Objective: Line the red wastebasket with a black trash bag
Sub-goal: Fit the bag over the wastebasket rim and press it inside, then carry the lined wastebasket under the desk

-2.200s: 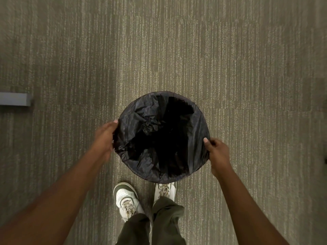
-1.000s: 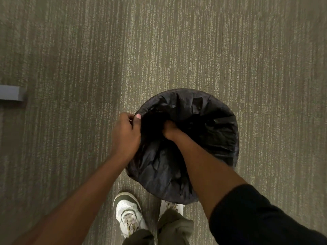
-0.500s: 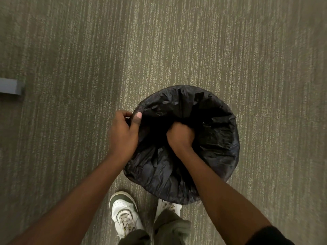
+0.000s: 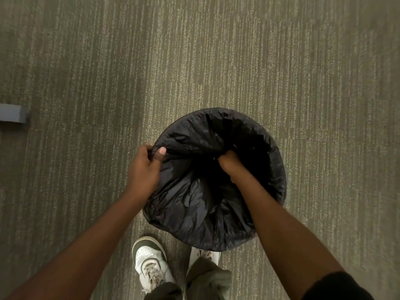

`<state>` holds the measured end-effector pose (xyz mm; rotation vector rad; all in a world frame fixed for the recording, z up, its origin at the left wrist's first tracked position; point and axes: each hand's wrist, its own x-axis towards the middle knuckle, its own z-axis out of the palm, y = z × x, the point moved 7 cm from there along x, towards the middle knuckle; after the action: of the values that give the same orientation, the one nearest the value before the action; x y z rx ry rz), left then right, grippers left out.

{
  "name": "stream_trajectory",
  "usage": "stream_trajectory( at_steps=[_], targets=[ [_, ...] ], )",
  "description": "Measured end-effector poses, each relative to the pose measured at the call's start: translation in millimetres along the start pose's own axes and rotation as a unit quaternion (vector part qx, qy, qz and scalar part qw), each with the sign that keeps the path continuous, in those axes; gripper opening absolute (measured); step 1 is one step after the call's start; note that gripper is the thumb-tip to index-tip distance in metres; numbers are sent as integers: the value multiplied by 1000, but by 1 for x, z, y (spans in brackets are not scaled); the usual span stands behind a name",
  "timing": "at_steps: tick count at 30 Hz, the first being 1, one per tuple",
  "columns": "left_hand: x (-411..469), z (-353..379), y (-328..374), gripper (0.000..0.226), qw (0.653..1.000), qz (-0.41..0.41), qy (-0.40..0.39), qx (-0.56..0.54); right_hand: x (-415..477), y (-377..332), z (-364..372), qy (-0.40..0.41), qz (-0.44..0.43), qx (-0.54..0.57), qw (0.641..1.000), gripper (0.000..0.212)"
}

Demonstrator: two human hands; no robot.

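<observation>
Most of the lining looked done: the crinkled black plastic trash bag (image 4: 194,204) was draped over the whole mouth of the round wastebasket (image 4: 279,169), which stood on the floor just ahead of the person's feet, and so fully covered that none of its red showed. What remained, by my judgement, was pushing the slack film down inside and snugging the overhang around the rim. The left hand (image 4: 144,169) was closed in a pinch, thumb over a fold of bag at the left edge of the rim; the right hand (image 4: 232,164) was curled into a fist inside the opening, bunching film there. Outward lay the ribbed grey-green carpet floor (image 4: 194,50), a white lace-up sneaker with dark trim (image 4: 150,265), olive trouser cuffs (image 4: 207,276), and a grey rectangular bar end (image 4: 13,113) at far left. No brand, label or legible writing showed anywhere.
</observation>
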<state>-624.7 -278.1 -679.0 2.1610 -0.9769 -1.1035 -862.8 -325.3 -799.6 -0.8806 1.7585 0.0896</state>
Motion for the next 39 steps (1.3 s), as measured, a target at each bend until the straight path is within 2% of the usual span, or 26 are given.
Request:
stream_trajectory(
  at_steps=[3, 5, 6, 9, 11, 14, 17, 19, 21, 23, 24, 25, 26, 28, 30, 32, 34, 36, 39],
  targets=[
    [-3, -10, -6, 52, 1000, -9, 23, 12, -58, -22, -5, 62, -37, -90, 993, 32],
    [-9, -18, -8, 60, 998, -10, 56, -4, -98, -23, 9, 61, -63, -92, 992, 37],
    [-12, -21, -9, 55, 997, -16, 68, -14, -114, -22, 21, 56, -83, -96, 990, 41],
    [-23, -21, -16, 32, 995, -69, 76, -17, -139, -12, 61, 7, -146, -107, 983, 44],
    [-25, -17, -21, 35, 994, -82, 72, -28, -148, -7, 79, -49, -162, -127, 977, 46],
    [-25, -11, -23, 37, 990, -106, 66, -67, -150, 4, 94, -160, -135, -124, 970, 52],
    [-24, -9, -16, 34, 988, -112, 61, -84, -150, -5, 74, -176, -124, -114, 970, 53],
    [-25, -11, -10, 30, 991, -105, 62, -63, -152, -25, 38, -107, -160, -123, 974, 42],
    [-28, -17, -4, 29, 992, -104, 73, -24, -156, -47, -20, 58, -208, -127, 968, 28],
    [-32, -24, -1, 34, 991, -96, 92, 7, -167, -60, -85, 250, -230, -145, 929, 24],
    [-34, -28, -2, 37, 990, -95, 104, 18, -170, -59, -112, 314, -217, -165, 910, 27],
    [-38, -31, -4, 40, 988, -94, 115, 32, -169, -54, -133, 340, -188, -192, 901, 36],
    [-42, -35, -5, 43, 986, -92, 127, 57, -161, -45, -149, 324, -142, -220, 909, 50],
    [-53, -38, -4, 47, 979, -89, 138, 123, -138, -20, -161, 205, -67, -225, 950, 76],
    [-65, -34, -3, 51, 973, -100, 126, 168, -127, -4, -155, 80, -35, -124, 989, 74],
    [-73, -24, -5, 50, 973, -117, 87, 178, -125, 1, -144, 9, -24, -71, 997, 58],
    [-75, -16, -8, 44, 976, -136, 49, 164, -126, -1, -134, 0, -47, -125, 991, 46],
    [-73, -13, -11, 38, 979, -148, 31, 135, -128, -8, -127, 26, -71, -151, 986, 40],
    [-67, -19, -13, 27, 982, -165, 26, 89, -127, -17, -124, 66, -83, -175, 979, 40]
  ],
)
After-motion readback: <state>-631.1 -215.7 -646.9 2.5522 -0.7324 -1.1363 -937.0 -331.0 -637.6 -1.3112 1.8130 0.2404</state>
